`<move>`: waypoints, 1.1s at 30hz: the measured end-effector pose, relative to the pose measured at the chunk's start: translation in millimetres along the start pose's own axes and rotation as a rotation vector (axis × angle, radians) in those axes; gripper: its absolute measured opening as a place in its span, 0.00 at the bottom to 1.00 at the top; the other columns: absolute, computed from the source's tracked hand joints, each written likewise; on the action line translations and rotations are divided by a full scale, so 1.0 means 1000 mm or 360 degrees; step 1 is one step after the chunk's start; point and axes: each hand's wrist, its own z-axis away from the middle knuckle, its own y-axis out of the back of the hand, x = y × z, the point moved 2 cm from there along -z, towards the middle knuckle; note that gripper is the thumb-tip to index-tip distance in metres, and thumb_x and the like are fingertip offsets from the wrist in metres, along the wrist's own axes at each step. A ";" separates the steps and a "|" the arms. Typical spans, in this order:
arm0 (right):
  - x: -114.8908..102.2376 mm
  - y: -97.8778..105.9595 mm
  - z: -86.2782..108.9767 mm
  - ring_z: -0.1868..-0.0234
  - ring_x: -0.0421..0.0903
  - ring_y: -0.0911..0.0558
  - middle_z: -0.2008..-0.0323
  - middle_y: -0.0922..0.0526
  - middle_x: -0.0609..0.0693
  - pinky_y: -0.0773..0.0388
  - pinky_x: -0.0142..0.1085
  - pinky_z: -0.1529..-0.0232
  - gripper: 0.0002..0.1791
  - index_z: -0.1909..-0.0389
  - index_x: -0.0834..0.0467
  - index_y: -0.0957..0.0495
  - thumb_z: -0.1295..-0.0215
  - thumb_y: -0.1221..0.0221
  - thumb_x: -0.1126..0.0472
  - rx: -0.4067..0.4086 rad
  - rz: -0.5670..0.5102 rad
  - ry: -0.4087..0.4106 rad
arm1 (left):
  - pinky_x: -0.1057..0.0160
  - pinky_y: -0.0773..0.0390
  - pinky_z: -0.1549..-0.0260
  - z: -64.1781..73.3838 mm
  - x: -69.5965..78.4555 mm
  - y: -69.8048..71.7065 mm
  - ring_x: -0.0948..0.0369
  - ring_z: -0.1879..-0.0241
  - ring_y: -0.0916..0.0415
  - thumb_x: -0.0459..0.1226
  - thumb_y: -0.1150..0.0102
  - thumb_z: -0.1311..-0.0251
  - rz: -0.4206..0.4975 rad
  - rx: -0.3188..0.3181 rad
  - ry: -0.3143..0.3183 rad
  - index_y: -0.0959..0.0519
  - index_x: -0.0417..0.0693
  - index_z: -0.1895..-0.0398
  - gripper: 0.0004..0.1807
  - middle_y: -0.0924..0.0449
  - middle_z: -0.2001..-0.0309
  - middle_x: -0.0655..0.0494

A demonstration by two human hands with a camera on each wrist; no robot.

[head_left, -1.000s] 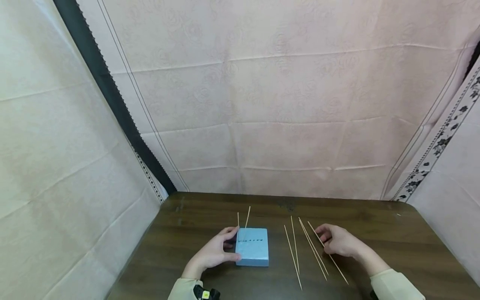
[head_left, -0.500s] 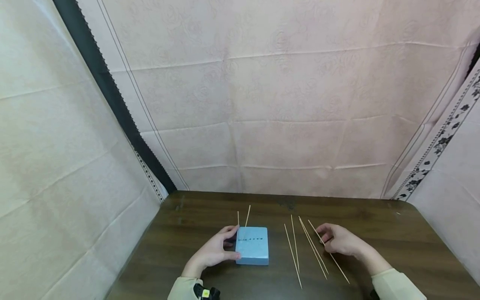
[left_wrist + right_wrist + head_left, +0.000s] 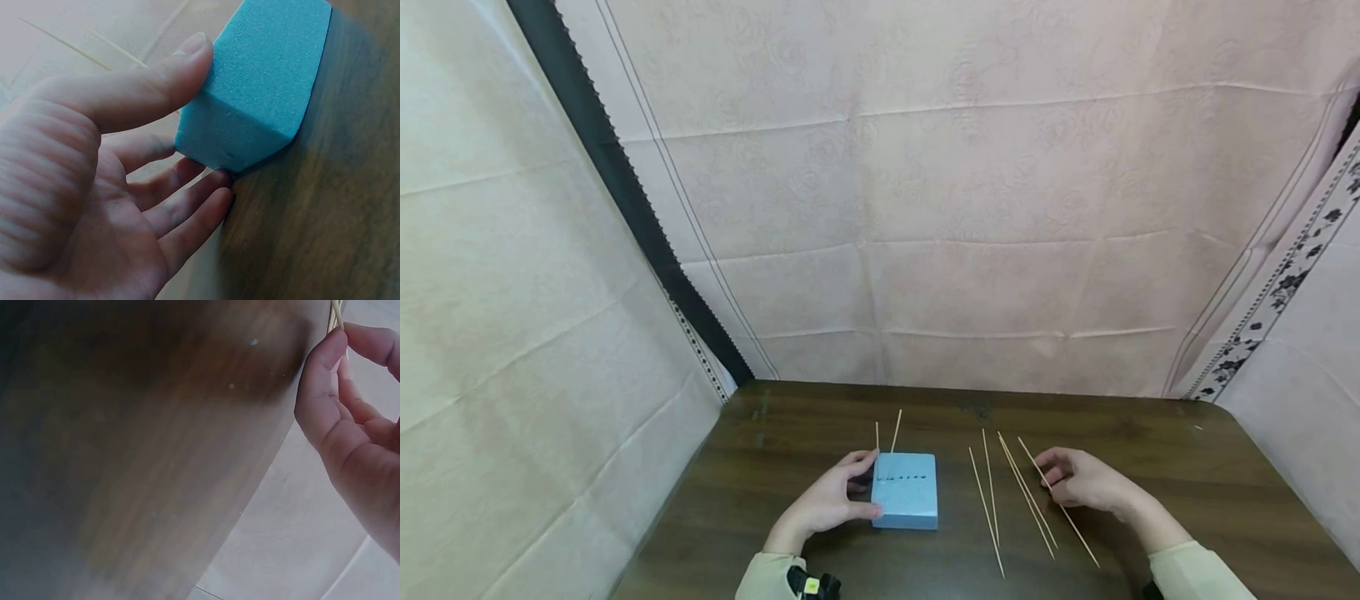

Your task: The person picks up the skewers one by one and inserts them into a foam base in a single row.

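Observation:
A blue foam block [image 3: 910,507] lies on the table with a row of small dark holes across its top. Two thin bamboo skewers [image 3: 897,429] stick up from its far left part. My left hand [image 3: 829,502] holds the block's left side, thumb at the near corner and fingers at the far one; the left wrist view shows the thumb on one face of the block [image 3: 269,69]. Over to the right, my right hand [image 3: 1088,483] pinches a slanting skewer [image 3: 1079,536] between thumb and index finger. In the right wrist view the fingertips [image 3: 339,339] meet at the pale stick.
Several loose skewers [image 3: 1028,492] lie between the block and my right hand, some close together. The dark wooden table [image 3: 820,417] has cloth hangings [image 3: 970,250] behind it and at both sides. A black device [image 3: 816,586] is strapped to my left wrist.
The right hand and its skewer have shifted very slightly to the right. My left hand stays in place on the block.

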 end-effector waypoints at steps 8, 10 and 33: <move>0.003 0.006 0.004 0.58 0.53 0.17 0.55 0.19 0.60 0.15 0.44 0.56 0.30 0.32 0.77 0.35 0.35 0.40 0.75 -0.0033 -0.0095 0.0077 | 0.36 0.24 0.35 0.002 0.002 -0.001 0.42 0.35 0.23 0.45 0.20 0.40 0.0004 0.0000 -0.0005 0.37 0.52 0.15 0.52 0.40 0.19 0.43; 0.002 0.007 0.005 0.57 0.52 0.17 0.54 0.18 0.60 0.15 0.44 0.55 0.31 0.32 0.77 0.35 0.34 0.40 0.74 -0.0022 -0.0110 0.0091 | 0.36 0.24 0.35 0.002 0.003 -0.001 0.42 0.35 0.23 0.45 0.20 0.40 0.0001 0.0002 -0.0004 0.37 0.51 0.16 0.51 0.40 0.19 0.43; -0.028 -0.016 0.008 0.50 0.45 0.15 0.51 0.16 0.53 0.12 0.40 0.51 0.25 0.31 0.73 0.34 0.21 0.41 0.66 0.0212 -0.0449 0.0273 | 0.38 0.24 0.35 0.001 0.002 -0.001 0.44 0.36 0.22 0.44 0.20 0.40 0.0031 -0.0016 -0.0036 0.38 0.48 0.16 0.52 0.40 0.19 0.44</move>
